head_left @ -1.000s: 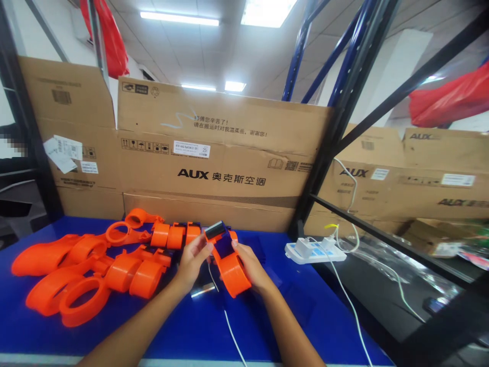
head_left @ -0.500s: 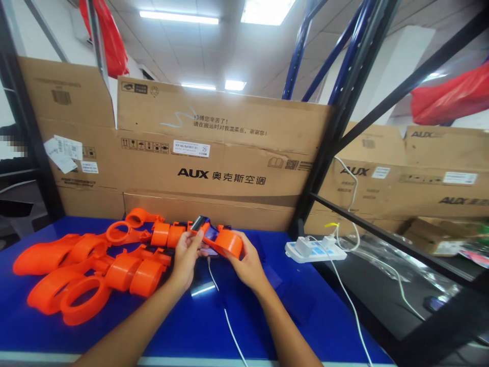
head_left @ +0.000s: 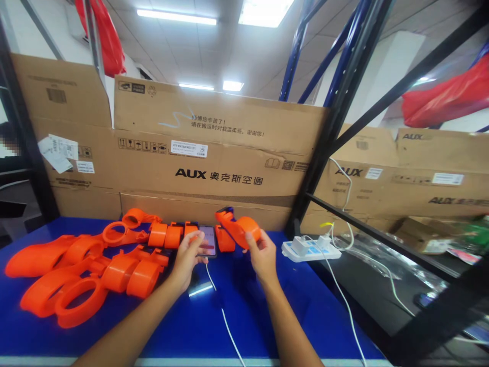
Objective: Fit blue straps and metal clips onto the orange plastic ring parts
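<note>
My right hand [head_left: 263, 255] grips an orange tape dispenser [head_left: 248, 232] by its round end, with its dark-edged head pointing up and left above the table. My left hand [head_left: 191, 251] is off the dispenser, its thumb and fingers apart and empty. It overlaps the left edge of a phone [head_left: 208, 241] with a lit screen and a white cable [head_left: 225, 316]. Another orange dispenser [head_left: 225, 238] stands just right of the phone. To the left, several more orange dispensers [head_left: 141, 278] lie in rows, some partly hidden by my left hand and forearm.
A large cardboard box panel [head_left: 214, 199] closes off the back of the blue table [head_left: 244, 326]. On the right, a white power strip [head_left: 311, 250] with plugs and cables sits near a black rack post [head_left: 324, 148]. Beyond it is a dark surface with clear plastic wrapping and an opened carton [head_left: 428, 234].
My left hand has let go of the tape dispenser. My right hand has moved it to the right and slightly up, and the phone and another dispenser behind are uncovered.
</note>
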`<state>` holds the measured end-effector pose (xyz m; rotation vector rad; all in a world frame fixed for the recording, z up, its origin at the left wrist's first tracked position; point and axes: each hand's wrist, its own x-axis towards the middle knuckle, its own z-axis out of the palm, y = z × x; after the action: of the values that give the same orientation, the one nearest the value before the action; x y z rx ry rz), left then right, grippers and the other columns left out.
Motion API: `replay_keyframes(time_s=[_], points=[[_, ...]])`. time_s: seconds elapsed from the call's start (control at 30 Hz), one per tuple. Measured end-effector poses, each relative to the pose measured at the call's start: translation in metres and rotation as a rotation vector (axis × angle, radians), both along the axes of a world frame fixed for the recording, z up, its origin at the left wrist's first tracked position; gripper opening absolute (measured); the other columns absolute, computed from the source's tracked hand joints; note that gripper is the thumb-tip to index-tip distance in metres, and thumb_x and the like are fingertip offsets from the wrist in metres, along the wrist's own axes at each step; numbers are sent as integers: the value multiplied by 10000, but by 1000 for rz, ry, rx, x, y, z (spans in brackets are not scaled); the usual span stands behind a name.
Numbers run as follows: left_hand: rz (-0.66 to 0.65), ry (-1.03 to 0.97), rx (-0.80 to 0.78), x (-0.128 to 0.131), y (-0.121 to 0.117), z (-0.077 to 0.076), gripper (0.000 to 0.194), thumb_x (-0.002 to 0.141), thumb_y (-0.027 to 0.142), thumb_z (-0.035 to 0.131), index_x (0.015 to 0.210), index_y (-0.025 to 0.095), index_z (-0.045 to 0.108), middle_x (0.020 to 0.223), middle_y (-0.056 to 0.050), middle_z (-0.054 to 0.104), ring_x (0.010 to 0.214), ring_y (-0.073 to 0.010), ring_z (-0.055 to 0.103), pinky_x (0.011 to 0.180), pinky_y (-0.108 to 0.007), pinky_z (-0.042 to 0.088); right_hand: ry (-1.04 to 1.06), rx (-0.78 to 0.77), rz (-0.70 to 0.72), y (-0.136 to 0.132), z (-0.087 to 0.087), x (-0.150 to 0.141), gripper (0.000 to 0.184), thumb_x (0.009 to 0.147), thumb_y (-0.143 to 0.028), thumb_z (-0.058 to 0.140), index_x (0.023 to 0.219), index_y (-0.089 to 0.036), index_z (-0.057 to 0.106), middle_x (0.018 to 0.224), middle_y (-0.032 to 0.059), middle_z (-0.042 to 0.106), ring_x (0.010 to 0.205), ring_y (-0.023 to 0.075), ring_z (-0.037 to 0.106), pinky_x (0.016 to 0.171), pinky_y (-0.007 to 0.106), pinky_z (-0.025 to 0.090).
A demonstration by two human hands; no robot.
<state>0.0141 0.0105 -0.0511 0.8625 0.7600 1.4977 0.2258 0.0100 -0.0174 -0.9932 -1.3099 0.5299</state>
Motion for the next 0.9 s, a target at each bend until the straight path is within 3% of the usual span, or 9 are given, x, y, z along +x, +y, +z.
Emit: replay_keyframes(time_s=[0.07,0.13,0.2,0.33,0.53,0.7,0.9], points=[[1,14,-5,0,0,-3,526,789,532,767,1153,201,580,892,-55,700,620,-152,695,483,-225,516,-4,-5,-250,6,0,15,542,852,-689,589,960,-160,645,727,32,651,581,192,567,579,307,467],[-1,25,-3,0,0,-5,521,787,541,758,1138,196,585,873,-45,692,571,-130,667,455,-208,479,-150,-12,-503,10,1,33,560,801,-702,638,935,-158,662,755,61,682,671,230,606,652,326,465],[-11,48,1,0,0,-6,522,781,554,752,1119,190,592,843,-34,686,538,-120,645,445,-206,461,-294,-62,-618,13,0,49,588,778,-710,646,961,-151,676,772,87,709,708,258,627,695,344,456],[-18,109,-2,1,1,-8,535,761,561,761,1103,184,599,780,-16,677,510,-119,624,442,-208,443,-423,-182,-663,16,-6,68,596,832,-704,566,991,-141,682,834,138,738,770,294,658,722,354,448],[-30,103,8,0,3,-11,555,755,575,756,1119,189,593,753,-8,676,495,-122,617,439,-207,426,-447,-317,-702,18,-9,79,658,895,-662,479,1161,-84,647,1015,225,734,919,347,679,779,385,461],[-30,101,13,0,3,-12,569,736,578,766,1108,184,594,738,-8,677,486,-123,610,435,-210,421,-505,-377,-687,22,-14,80,624,955,-536,418,1330,-59,563,1176,252,689,1088,358,654,884,406,468],[-27,180,49,2,0,-6,535,745,572,755,1083,186,603,726,-6,670,469,-113,586,423,-201,398,-586,-498,-652,25,-18,80,621,931,-478,467,1364,-39,539,1200,264,670,1127,392,639,912,443,485]])
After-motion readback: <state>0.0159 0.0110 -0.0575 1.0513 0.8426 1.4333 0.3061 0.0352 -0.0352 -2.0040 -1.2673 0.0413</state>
